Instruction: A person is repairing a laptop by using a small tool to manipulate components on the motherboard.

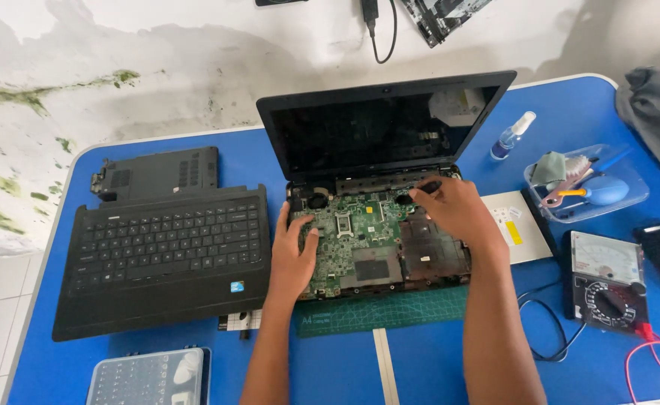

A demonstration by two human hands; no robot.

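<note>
Both hands rest on the opened laptop (378, 187), which sits at the centre of the blue table (420, 360) on a green mat (382, 309), its green board (352, 240) bare and the dark screen (375, 131) standing up at twelve o'clock. The left hand (292, 255) lies flat with spread fingers on the board's nine o'clock edge, gripping nothing; the right hand (453, 210) curls its fingertips down at the hinge strip near one o'clock, and whether they pinch anything cannot be told. To do this well, I would judge, the left should steady the frame by its edge, not by the chips, while the right works lightly and straight, without prying. At nine o'clock lies the lifted keyboard deck (165, 255), with a black cover (157, 171) beyond it. At three o'clock a clear tray (630, 202) holds a blue blower, a brush and a cloth; a spray bottle (511, 136) stands beside it. A meter (607, 281) lies at four o'clock. At seven o'clock a clear case (146, 377) holds rows of small bits.
</note>
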